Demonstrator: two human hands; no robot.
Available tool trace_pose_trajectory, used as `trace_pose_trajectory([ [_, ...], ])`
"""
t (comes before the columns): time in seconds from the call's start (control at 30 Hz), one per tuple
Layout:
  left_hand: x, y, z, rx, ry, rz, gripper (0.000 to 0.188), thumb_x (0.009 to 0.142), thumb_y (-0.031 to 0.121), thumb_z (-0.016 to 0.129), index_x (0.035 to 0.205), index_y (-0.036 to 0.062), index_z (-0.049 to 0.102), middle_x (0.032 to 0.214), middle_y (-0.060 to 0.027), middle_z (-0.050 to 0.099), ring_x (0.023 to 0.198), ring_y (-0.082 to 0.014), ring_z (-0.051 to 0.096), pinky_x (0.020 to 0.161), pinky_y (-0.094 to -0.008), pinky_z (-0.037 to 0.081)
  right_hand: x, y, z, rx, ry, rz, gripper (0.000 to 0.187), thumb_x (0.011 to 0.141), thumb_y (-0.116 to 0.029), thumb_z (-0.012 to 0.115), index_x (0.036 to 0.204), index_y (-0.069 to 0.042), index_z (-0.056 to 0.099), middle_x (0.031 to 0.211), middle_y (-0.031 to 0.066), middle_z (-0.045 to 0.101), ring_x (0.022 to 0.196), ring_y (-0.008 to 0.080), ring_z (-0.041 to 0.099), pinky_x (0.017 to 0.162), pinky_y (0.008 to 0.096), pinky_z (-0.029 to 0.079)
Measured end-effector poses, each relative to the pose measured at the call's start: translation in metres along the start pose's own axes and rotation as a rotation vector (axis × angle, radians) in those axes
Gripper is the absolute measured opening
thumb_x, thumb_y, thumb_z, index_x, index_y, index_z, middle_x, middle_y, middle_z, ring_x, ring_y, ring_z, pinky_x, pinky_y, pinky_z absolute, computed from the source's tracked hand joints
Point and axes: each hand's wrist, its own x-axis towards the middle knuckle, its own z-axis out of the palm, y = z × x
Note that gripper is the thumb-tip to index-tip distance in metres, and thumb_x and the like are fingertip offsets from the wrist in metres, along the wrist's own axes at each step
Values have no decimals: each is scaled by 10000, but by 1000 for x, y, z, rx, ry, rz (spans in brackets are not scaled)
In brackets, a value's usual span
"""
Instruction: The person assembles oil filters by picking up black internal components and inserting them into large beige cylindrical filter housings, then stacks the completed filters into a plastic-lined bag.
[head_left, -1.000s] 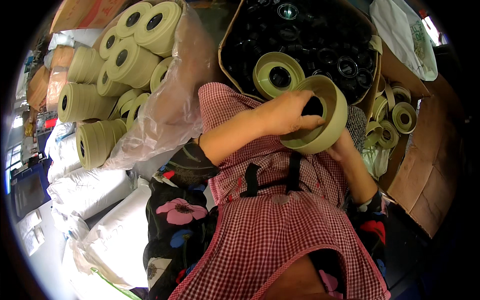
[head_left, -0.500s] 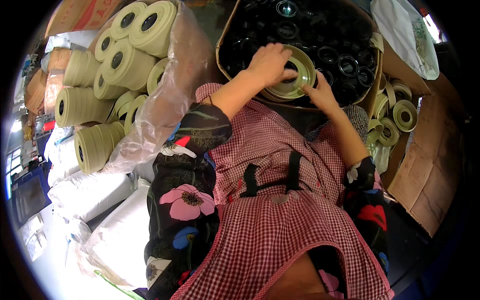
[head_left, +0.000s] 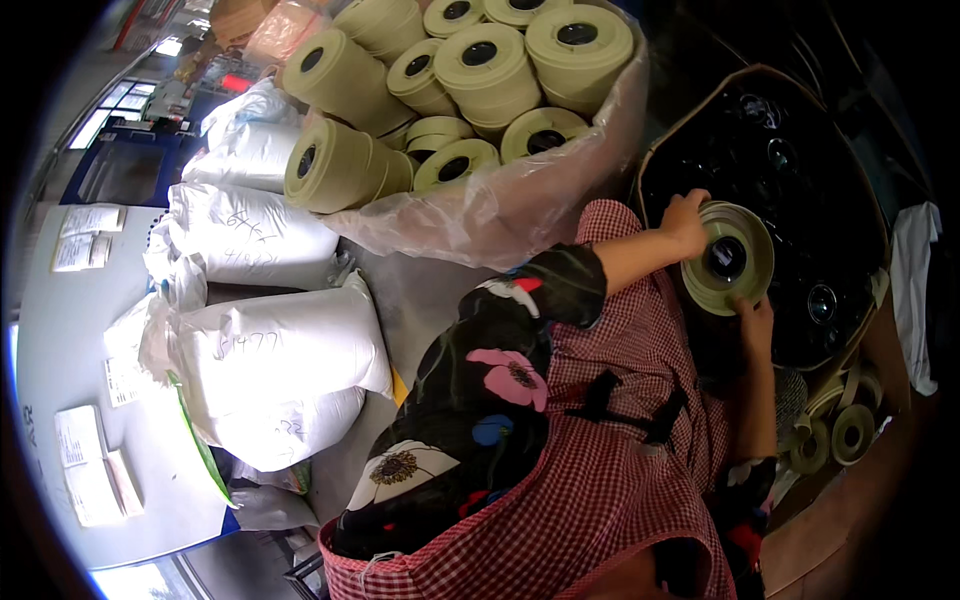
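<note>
My left hand (head_left: 687, 226) grips the left rim of a pale green, round plastic part (head_left: 757, 258), its fingers behind the edge. A glossy black disc-like piece (head_left: 727, 258) sits in the part's middle opening. At the lower right rim my right hand (head_left: 756, 328) is closed on the same part, thumb on the front face. The part is held tilted, its face toward me, at the near left side of an open box (head_left: 655, 146) full of loose black round pieces (head_left: 780, 154). Whether more parts are stacked behind it is hidden.
Left of the box, a clear plastic bag (head_left: 470, 220) holds several stacks of pale green parts (head_left: 485, 75). White filled sacks (head_left: 280, 340) lie further left beside a pale table (head_left: 60, 350). More pale green rings (head_left: 853, 435) sit in a cardboard box at the right.
The view has swung left, so everything appears shifted right. My left hand has moved from over the part's opening to its left rim, uncovering the black piece. My right hand stays on the rim.
</note>
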Motion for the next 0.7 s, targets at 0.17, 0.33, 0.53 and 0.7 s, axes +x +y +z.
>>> trace_pose_trajectory([
  [0.17, -11, 25, -100, -32, 87, 642, 550, 698, -113, 449, 1210, 74, 517, 1159, -206, 489, 1085, -357, 482, 943, -359, 397, -38, -27, 20, 87, -117, -173, 712, 828, -328, 620, 1369, 0, 293, 1182, 116, 529, 815, 133, 566, 650, 229, 445],
  [0.33, -31, 66, -279, 554, 526, 1068, 552, 717, -56, 399, 1246, 66, 495, 1184, -177, 536, 1077, -307, 505, 953, -362, 378, -50, -15, 20, 140, -163, -284, 588, 902, -361, 513, 1356, -24, 350, 1151, 125, 568, 780, 104, 573, 633, 208, 441],
  [0.53, -26, 17, -459, 1030, 585, 1019, 526, 717, -53, 419, 1212, 82, 533, 1159, -166, 519, 1084, -340, 481, 945, -389, 376, -52, 5, 42, 219, -55, -139, 409, 940, -268, 460, 1266, -22, 468, 1010, 70, 630, 723, 89, 541, 617, 200, 415],
  [0.7, -11, -48, -508, 1192, 569, 858, 659, 636, -125, 457, 1217, 173, 541, 1131, -159, 527, 1041, -367, 494, 903, -406, 408, -50, 0, 57, 172, -50, -138, 386, 943, -262, 458, 1248, -28, 486, 970, 65, 639, 696, 79, 537, 603, 196, 411],
])
